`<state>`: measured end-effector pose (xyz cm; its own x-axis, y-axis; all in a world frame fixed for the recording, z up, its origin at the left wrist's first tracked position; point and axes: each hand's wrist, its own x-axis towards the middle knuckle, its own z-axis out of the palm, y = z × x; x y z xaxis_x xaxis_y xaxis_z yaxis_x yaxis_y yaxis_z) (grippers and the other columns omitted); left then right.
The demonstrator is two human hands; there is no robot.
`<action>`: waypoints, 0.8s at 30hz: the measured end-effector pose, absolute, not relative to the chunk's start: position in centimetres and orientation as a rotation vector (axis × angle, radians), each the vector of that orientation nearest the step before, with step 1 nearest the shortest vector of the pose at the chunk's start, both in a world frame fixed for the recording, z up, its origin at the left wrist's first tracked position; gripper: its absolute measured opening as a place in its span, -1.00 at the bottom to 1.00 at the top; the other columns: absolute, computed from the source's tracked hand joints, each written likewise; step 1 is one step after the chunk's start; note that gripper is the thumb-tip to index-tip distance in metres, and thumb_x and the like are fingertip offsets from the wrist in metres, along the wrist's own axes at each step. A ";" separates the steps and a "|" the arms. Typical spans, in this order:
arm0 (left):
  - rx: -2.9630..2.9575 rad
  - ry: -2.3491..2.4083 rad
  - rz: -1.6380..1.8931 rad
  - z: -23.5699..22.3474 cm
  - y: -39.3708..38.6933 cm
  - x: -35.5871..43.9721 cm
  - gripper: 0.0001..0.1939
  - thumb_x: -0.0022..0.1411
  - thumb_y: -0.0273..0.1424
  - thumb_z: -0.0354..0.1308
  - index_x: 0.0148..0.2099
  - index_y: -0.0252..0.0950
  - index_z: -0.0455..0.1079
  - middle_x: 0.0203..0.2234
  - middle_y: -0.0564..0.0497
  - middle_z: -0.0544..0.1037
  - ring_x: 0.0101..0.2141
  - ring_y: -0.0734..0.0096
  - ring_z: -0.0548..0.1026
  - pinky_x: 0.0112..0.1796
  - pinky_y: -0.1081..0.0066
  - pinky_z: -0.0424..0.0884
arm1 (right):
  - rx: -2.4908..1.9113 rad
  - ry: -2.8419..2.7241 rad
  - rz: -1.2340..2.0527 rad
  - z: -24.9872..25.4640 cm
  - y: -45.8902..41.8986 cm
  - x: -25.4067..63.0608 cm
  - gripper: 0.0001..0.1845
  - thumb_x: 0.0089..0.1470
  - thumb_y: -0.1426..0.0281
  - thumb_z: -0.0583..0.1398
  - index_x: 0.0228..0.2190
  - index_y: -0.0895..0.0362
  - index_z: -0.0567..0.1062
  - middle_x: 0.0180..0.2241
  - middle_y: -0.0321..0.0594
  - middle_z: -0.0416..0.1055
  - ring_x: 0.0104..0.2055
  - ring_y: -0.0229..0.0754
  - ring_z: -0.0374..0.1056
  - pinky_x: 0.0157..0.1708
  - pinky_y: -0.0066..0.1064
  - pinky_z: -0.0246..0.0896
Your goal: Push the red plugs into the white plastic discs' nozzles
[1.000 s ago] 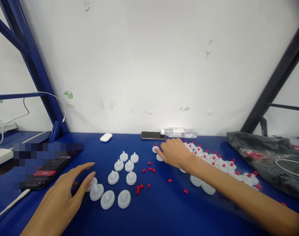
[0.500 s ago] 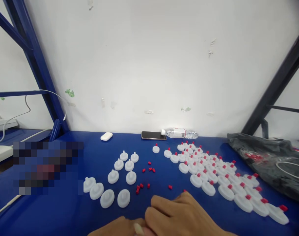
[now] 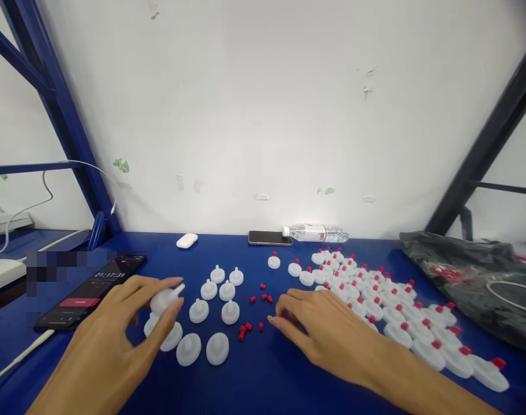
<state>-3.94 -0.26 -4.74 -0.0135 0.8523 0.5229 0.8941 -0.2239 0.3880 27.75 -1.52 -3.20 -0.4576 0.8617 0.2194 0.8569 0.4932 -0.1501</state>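
Observation:
My left hand (image 3: pixel 128 328) pinches a white round spouted cap (image 3: pixel 162 301) between thumb and fingers, lifted over others at the table's left, its spout tilted up to the right. My right hand (image 3: pixel 318 323) is curled low over the table, thumb and index fingertip close together; a trace of a small red tip cap (image 3: pixel 284 314) shows between them, mostly hidden. Several bare white spouted caps (image 3: pixel 217 349) stand between the hands. Several loose red tip caps (image 3: pixel 242 329) lie nearer the right hand. Past it, many white spouted caps (image 3: pixel 396 337) wear red tips.
A phone (image 3: pixel 90 294) with a lit timer and a plugged cable lies at left. At the back are a white case (image 3: pixel 187 241), a dark phone (image 3: pixel 269 238) and a lying water bottle (image 3: pixel 317 233). A black plastic bag (image 3: pixel 461 276) covers the right edge.
My hands, together at the front edge before, have parted. The left went left and raised a white spouted cap; the right moved forward onto the loose red caps at its side.

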 end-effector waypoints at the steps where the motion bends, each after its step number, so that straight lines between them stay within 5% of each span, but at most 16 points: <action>1: -2.158 -1.961 -1.005 -4.4 0.4 -4.1 -0.50 0.29 0.12 0.05 0.09 -0.01 0.50 -0.12 0.04 0.63 -0.17 0.12 0.60 -0.21 0.28 0.51 | -1.465 -2.491 0.015 -3.3 -1.2 27.7 -0.72 0.40 0.24 0.10 -0.29 0.05 0.55 -0.34 -0.29 0.56 -0.38 -0.13 0.49 -0.39 -0.34 0.11; 8: -2.348 -2.084 -0.755 -4.4 3.5 -4.7 -0.51 0.32 0.09 -0.04 -0.05 -0.13 0.49 -0.10 -0.04 0.70 -0.20 0.05 0.66 -0.25 0.26 0.49 | -1.717 -2.375 -0.407 0.7 4.1 28.7 -0.52 0.48 0.22 -0.08 -0.27 0.13 0.54 -0.39 -0.16 0.57 -0.40 -0.11 0.47 -0.46 -0.37 0.00; 12: -2.376 -2.072 -0.752 -4.9 4.1 -4.8 -0.52 0.35 0.06 -0.03 0.01 -0.10 0.50 -0.07 -0.02 0.70 -0.16 0.04 0.67 -0.20 0.24 0.53 | -1.766 -2.433 -0.440 0.4 9.0 28.4 -0.35 0.43 0.08 -0.01 -0.47 0.23 0.57 -0.49 0.03 0.53 -0.44 -0.02 0.45 -0.46 -0.33 0.00; 18: -2.181 -1.821 -1.057 -4.4 1.8 -3.8 -0.51 0.31 0.06 0.02 0.03 -0.14 0.51 -0.01 -0.07 0.64 0.05 -0.03 0.55 0.09 0.10 0.43 | -1.614 -2.566 -0.351 -1.1 10.5 27.2 -0.49 0.41 0.29 0.04 -0.51 0.20 0.53 -0.49 -0.07 0.53 -0.47 -0.13 0.40 -0.46 -0.33 -0.08; 21: -2.171 -1.586 -1.257 -4.5 -1.2 -1.3 -0.63 0.34 0.01 0.08 0.02 -0.06 0.48 -0.10 0.04 0.65 -0.14 0.18 0.63 -0.09 0.32 0.54 | -1.494 -2.554 -0.307 -0.3 6.6 26.0 -0.45 0.48 0.26 -0.10 -0.45 0.14 0.48 -0.49 -0.21 0.49 -0.49 -0.21 0.33 -0.46 -0.33 -0.11; 24: -2.273 -1.446 -1.276 -5.0 -4.1 1.7 -0.48 0.28 0.10 0.16 0.16 0.00 0.42 -0.06 0.05 0.67 -0.29 0.27 0.66 -0.26 0.42 0.58 | -1.235 -2.523 -0.098 0.6 1.0 24.8 -0.47 0.50 0.25 -0.12 -0.46 0.09 0.39 -0.50 -0.36 0.45 -0.50 -0.30 0.28 -0.43 -0.38 -0.04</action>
